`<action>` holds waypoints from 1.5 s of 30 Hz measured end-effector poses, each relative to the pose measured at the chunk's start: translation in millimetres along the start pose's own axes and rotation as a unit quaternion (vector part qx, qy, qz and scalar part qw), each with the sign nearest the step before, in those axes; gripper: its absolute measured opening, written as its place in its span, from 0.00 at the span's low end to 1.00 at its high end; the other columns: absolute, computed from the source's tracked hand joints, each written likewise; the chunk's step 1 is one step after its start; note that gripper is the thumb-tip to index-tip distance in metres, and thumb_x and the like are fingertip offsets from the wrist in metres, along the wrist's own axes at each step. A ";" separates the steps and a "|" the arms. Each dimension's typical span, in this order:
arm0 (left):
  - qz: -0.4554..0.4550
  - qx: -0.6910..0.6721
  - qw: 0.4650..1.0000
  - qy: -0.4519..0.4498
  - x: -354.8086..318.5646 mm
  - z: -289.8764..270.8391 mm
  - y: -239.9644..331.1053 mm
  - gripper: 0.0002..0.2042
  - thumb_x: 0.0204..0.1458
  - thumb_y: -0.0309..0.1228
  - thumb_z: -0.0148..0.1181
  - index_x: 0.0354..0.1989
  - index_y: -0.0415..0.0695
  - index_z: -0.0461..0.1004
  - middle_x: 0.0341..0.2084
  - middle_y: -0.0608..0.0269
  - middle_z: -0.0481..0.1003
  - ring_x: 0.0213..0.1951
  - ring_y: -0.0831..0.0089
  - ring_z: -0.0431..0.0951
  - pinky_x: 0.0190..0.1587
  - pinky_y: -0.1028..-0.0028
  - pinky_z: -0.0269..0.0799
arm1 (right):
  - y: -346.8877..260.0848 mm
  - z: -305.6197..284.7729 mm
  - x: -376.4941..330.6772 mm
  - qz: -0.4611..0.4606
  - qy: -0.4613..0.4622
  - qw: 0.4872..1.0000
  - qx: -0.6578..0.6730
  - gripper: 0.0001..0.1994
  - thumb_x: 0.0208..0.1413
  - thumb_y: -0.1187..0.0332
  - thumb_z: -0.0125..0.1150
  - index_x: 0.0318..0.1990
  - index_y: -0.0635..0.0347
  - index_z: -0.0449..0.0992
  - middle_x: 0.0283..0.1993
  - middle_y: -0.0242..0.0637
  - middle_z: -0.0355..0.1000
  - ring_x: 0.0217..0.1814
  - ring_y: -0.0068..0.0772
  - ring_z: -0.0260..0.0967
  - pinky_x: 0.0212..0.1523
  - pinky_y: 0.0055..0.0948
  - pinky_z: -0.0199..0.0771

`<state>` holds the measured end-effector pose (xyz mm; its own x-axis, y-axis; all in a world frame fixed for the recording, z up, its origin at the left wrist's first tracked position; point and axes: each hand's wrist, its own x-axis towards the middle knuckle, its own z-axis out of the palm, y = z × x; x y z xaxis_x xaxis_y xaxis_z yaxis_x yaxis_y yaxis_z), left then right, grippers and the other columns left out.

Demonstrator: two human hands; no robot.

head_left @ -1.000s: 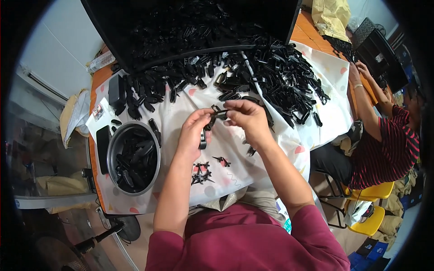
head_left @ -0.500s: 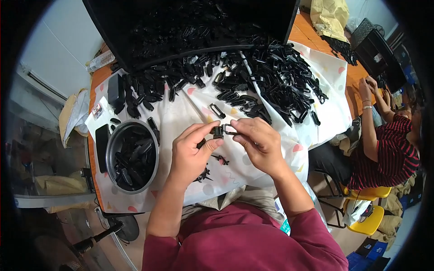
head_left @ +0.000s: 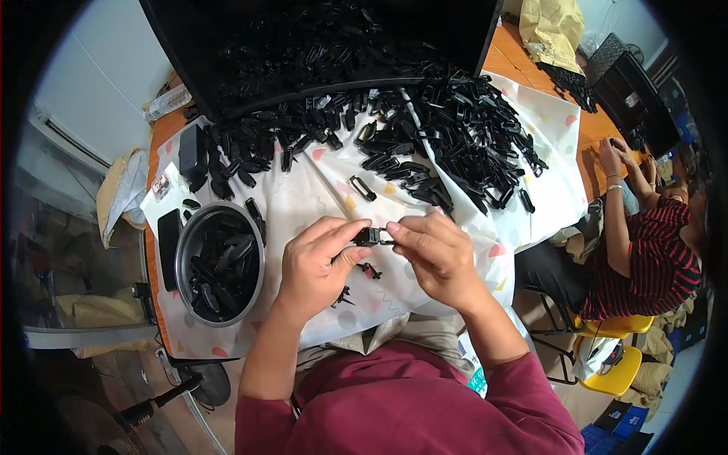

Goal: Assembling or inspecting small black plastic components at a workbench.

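Note:
Over the near middle of the table, my left hand pinches a small black plastic part between thumb and fingers. My right hand grips a thin black rectangular frame piece by its end. The two pieces meet end to end between the hands; fingertips cover much of them, so how they join cannot be told. Below the pieces, a few small black bits lie on the cloth. A loose black oblong frame rests just beyond the hands.
A metal bowl of black parts stands at left, beside a dark phone. Heaps of black parts spread before a large black tray. At right sits another person in a striped shirt, hands at the orange table.
Both hands have come slightly lower and nearer to me. The frame piece has moved closer against the black part, narrowing the gap between them.

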<state>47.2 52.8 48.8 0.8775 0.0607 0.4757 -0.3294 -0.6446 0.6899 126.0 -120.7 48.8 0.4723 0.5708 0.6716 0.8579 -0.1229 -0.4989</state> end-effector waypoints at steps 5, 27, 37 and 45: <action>-0.188 -0.315 0.930 -0.008 -17.1 18.8 -6.1 0.14 0.46 0.27 0.59 0.41 0.36 0.72 0.29 0.64 0.71 0.27 0.77 0.71 0.28 0.81 0.66 | -5.2 6.4 -10.7 0.027 -0.023 0.999 0.009 0.18 0.35 0.81 0.63 0.39 0.62 0.73 0.32 0.38 0.70 0.25 0.34 0.65 0.24 0.26 0.65; -0.333 -0.608 0.705 0.151 -19.0 34.7 -43.0 0.15 0.51 0.35 0.53 0.43 0.38 0.67 0.30 0.60 0.72 0.19 0.83 0.65 0.18 0.84 0.60 | 5.5 65.0 1.9 0.397 -0.029 0.864 0.310 0.07 0.48 0.75 0.58 0.32 0.70 0.69 0.23 0.35 0.70 0.23 0.19 0.67 0.20 0.18 0.68; -0.335 -0.604 0.700 0.180 5.4 47.3 -58.6 0.17 0.50 0.39 0.55 0.44 0.42 0.67 0.32 0.63 0.71 0.20 0.83 0.64 0.19 0.84 0.60 | 28.4 75.4 13.1 0.384 0.014 0.854 0.350 0.08 0.50 0.76 0.56 0.37 0.70 0.68 0.27 0.38 0.72 0.29 0.19 0.68 0.30 0.21 0.71; -0.369 -0.493 0.732 0.292 20.1 37.6 -71.8 0.09 0.50 0.36 0.54 0.29 0.44 0.69 0.23 0.67 0.69 0.18 0.83 0.65 0.18 0.84 0.60 | 57.0 81.6 15.9 0.141 -0.010 0.988 -0.070 0.15 0.43 0.65 0.61 0.33 0.68 0.68 0.33 0.45 0.67 0.34 0.41 0.67 0.35 0.32 0.68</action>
<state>101.6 71.7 -11.8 0.7390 0.6165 -0.2717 -0.1855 0.5738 0.7977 166.0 -52.3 -13.6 0.6929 0.5143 0.5054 0.7137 -0.3892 -0.5824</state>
